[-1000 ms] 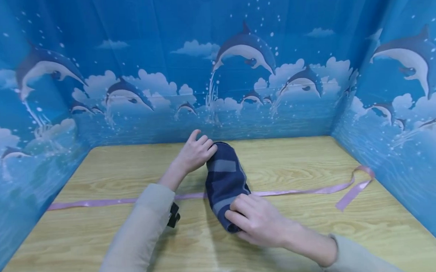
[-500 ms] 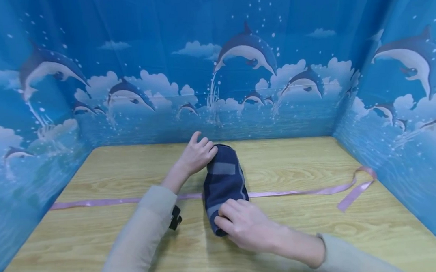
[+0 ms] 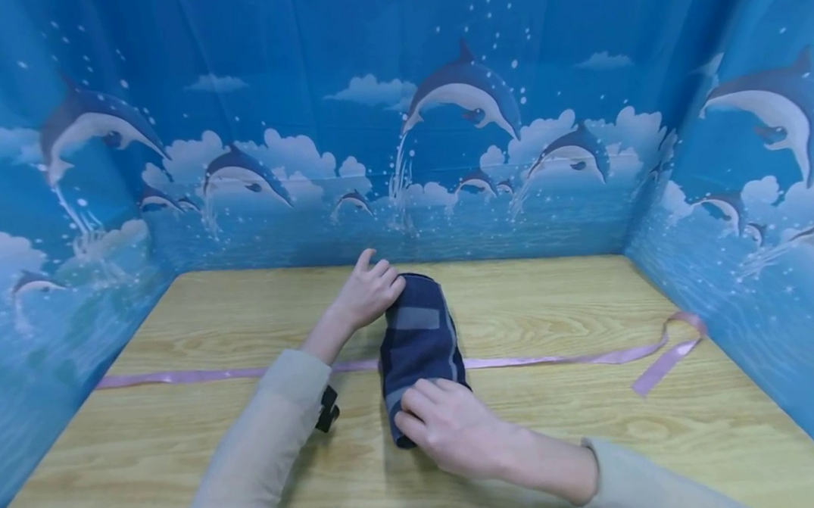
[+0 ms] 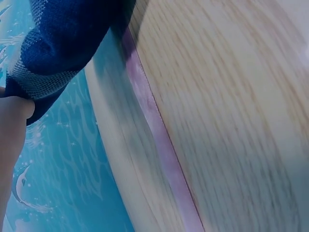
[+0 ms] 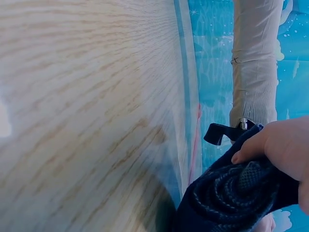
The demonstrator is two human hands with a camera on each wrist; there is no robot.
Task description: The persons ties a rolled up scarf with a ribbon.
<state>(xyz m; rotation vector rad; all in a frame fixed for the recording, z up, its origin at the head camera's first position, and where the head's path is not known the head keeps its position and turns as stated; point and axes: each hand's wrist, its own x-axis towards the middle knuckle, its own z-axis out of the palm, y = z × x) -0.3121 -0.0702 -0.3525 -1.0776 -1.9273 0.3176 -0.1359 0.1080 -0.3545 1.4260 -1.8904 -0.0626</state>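
A navy cloth with grey stripes, rolled into a thick bundle, lies lengthwise away from me across the middle of a pink satin ribbon. My left hand grips the far end of the roll, index finger raised; its thumb shows on the fabric in the left wrist view. At the near end, my right hand grips the roll, fingers curled over the top. The right wrist view shows the spiral layers of the rolled end under the right thumb. The roll hides the ribbon's middle part.
The ribbon runs left to right over the wood-grain table, its right end looped back near the table's side edge. A blue curtain with dolphins encloses the back and both sides. A black wrist mount sits under my left forearm.
The near end of the roll has swung left and slightly towards me with my right hand, so the roll lies straighter. My left hand keeps its grip at the far end, barely shifted.
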